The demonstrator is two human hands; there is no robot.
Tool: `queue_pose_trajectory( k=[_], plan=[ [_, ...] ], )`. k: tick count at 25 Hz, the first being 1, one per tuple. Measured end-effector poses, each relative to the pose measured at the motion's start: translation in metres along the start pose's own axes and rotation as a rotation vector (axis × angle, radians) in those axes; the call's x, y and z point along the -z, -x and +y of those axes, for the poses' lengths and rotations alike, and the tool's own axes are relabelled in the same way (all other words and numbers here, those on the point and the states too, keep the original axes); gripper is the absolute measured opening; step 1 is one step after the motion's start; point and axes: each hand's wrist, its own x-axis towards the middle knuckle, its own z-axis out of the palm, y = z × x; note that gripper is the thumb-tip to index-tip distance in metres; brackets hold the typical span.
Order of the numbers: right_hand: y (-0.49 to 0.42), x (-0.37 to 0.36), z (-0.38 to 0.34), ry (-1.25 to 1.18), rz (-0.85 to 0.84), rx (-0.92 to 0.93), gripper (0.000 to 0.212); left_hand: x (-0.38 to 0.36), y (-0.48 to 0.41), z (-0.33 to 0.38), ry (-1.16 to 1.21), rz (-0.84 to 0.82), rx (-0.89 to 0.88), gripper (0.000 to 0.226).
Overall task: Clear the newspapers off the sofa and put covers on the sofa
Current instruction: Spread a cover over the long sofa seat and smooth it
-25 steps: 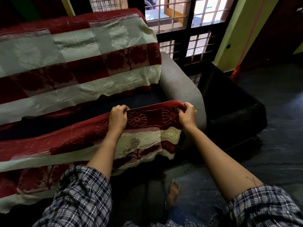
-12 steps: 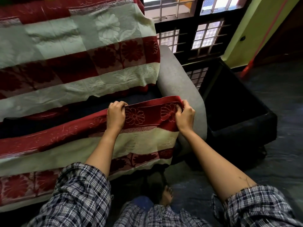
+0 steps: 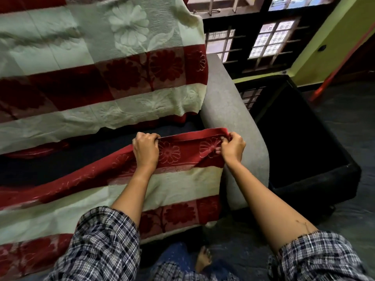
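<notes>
We grip the seat cover (image 3: pixel 182 185) by its red top hem: left hand (image 3: pixel 145 151) inboard, right hand (image 3: pixel 233 150) at the corner beside the armrest (image 3: pixel 233 118). The hem runs left-right; bare seat (image 3: pixel 85 155) lies just beyond.

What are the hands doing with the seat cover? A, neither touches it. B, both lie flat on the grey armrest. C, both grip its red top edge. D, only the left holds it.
C: the left hand and the right hand each curl their fingers round the red edge of the seat cover.
</notes>
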Motion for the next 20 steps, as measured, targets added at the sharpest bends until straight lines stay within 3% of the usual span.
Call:
queue_pose_trajectory(
  k=[4,9,15,20],
  plan=[
    [-0.056,-0.055,-0.004,0.02,0.03,-0.126,0.009,-0.037,-0.057,-0.019,-0.034,-0.074,0.077,0.016],
    [-0.099,-0.107,0.011,0.104,0.069,-0.067,0.016,-0.095,-0.095,-0.045,0.047,-0.137,0.117,0.015],
    [-0.146,-0.19,0.057,0.227,0.068,0.187,0.012,-0.175,-0.139,-0.081,0.068,-0.079,0.149,0.013],
    [-0.177,-0.232,0.065,0.258,0.056,0.358,0.016,-0.213,-0.189,-0.09,0.064,0.073,0.135,0.008]
  ],
)
